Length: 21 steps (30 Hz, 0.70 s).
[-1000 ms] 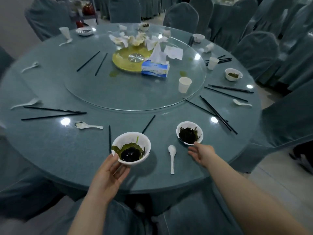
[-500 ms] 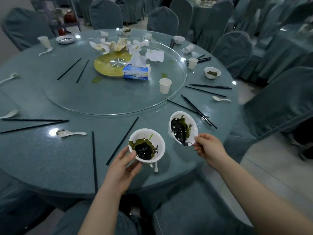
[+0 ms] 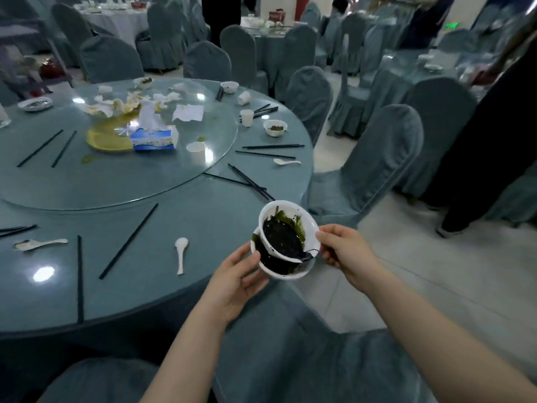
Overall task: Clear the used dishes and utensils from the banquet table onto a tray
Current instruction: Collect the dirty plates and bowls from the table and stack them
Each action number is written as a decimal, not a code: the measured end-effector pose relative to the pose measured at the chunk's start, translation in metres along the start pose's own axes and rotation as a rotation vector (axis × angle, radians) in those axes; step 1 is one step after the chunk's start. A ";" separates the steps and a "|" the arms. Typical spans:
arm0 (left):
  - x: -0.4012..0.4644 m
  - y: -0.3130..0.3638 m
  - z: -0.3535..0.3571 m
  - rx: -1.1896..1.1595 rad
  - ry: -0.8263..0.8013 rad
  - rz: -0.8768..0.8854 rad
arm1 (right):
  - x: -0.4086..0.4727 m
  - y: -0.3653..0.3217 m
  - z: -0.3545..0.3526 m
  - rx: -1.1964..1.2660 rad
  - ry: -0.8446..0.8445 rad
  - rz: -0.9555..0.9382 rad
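- Just past the round table's near edge, the left hand cradles the lower bowl, fingers curled under it, thumb on the rim
- Right hand pinches the upper bowl by its rim, tilted into the lower one, dark seaweed inside
- White spoon lies on the table just left

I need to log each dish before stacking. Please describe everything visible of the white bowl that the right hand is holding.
The small round white bowl, seemingly ceramic, holds dark, wet, green-black leftovers that smear its inner wall. It is tilted, its mouth turned toward the camera, off the table edge. The right hand pinches its right rim. Its base sits in a second white bowl with similar leftovers, which the left hand supports. A dark drip hangs at its lower rim.
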<state>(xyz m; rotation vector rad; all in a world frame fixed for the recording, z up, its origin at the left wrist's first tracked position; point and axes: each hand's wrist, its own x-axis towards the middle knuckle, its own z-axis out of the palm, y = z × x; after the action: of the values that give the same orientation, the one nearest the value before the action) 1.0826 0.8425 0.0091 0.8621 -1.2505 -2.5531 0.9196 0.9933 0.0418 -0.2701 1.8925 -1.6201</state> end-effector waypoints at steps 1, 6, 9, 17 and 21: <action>-0.006 -0.010 0.019 0.010 -0.013 0.002 | -0.010 0.001 -0.018 0.000 -0.004 -0.002; -0.026 -0.059 0.110 0.045 -0.053 0.010 | -0.055 0.007 -0.119 -0.006 0.042 0.003; -0.030 -0.086 0.163 0.065 -0.106 -0.020 | -0.076 0.010 -0.177 0.076 0.076 0.036; -0.007 -0.139 0.278 0.172 -0.267 -0.136 | -0.112 0.021 -0.309 0.221 0.147 0.118; 0.016 -0.155 0.320 0.256 -0.379 -0.128 | -0.108 0.028 -0.359 0.219 0.211 0.129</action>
<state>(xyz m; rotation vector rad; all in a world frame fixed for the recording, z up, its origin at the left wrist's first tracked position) 0.9029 1.1483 0.0373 0.5241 -1.7107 -2.7912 0.8048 1.3502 0.0685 0.1166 1.8201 -1.8054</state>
